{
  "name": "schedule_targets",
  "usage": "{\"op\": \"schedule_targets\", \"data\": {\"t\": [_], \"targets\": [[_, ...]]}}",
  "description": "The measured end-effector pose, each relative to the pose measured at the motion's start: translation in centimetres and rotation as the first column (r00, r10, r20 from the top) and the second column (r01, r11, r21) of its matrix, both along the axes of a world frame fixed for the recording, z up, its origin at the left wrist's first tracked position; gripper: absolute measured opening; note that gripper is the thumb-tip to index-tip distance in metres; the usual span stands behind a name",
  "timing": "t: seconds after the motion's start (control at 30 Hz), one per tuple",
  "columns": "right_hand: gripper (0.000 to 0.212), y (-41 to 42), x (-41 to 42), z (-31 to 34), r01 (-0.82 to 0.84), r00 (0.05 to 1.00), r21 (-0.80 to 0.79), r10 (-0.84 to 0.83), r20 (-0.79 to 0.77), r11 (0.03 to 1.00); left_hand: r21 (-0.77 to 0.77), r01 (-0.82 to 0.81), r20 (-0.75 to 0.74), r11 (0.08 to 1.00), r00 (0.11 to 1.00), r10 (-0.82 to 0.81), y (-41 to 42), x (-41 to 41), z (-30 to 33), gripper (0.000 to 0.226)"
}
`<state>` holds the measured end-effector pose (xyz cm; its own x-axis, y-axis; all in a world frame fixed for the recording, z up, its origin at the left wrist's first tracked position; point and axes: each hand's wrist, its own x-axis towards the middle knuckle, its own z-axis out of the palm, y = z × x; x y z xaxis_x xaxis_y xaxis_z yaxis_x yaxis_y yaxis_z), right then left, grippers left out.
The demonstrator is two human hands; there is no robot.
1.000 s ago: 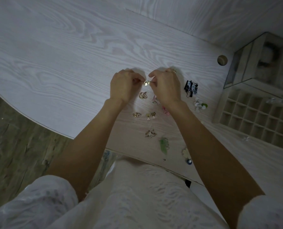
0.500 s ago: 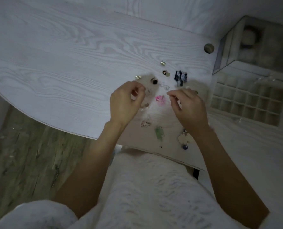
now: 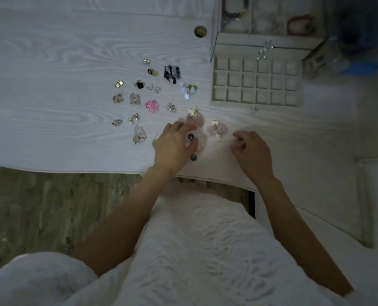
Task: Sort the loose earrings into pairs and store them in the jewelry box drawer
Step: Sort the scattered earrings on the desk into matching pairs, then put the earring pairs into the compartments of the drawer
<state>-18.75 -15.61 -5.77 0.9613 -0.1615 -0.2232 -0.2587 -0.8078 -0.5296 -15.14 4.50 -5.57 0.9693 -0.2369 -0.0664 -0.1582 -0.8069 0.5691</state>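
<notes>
Head view: my curled, empty-looking hands, left (image 3: 174, 144) and right (image 3: 252, 149), having dropped the gold earring, are reaching the counter's (image 3: 51, 107) near edge for the cream blue-beaded earring (image 3: 198, 143).

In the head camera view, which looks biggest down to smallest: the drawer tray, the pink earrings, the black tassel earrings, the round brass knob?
1. Drawer tray
2. Black tassel earrings
3. Pink earrings, close to the tassels, so unsure
4. Brass knob

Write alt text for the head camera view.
A person's left hand and right hand work among loose earrings spread over a pale wooden table; an open, gridded jewelry box drawer sits empty beyond the right hand.
</notes>
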Motion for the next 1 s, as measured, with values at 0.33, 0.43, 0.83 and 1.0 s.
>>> {"op": "schedule_targets", "data": {"t": [0.33,0.43,0.83,1.0], "targets": [[0.034,2.1,4.4,-1.0,-0.159,0.987,-0.022,0.160,0.026,0.987,0.131,-0.002,0.016,0.991,1.000,0.000,-2.2,4.2,-0.4,0.038],[0.022,1.5,4.4,-1.3,-0.134,0.989,0.004,0.133,0.072,0.991,0.206,0.153,0.072,0.967,0.983,-0.171,-3.9,3.6,-0.2,0.030],[0.006,-1.2,5.3,0.7,0.058,0.982,0.311,-0.111,0.155,0.949,0.098,0.194,-0.137,0.976,0.974,-0.180,-6.3,3.5,-0.9,0.013],[0.004,-0.9,8.5,2.2,0.042,0.970,0.459,-0.146,0.193,0.888,-0.022,0.156,-0.128,0.987,0.979,-0.158,-6.0,3.6,-0.3,0.015]]}}
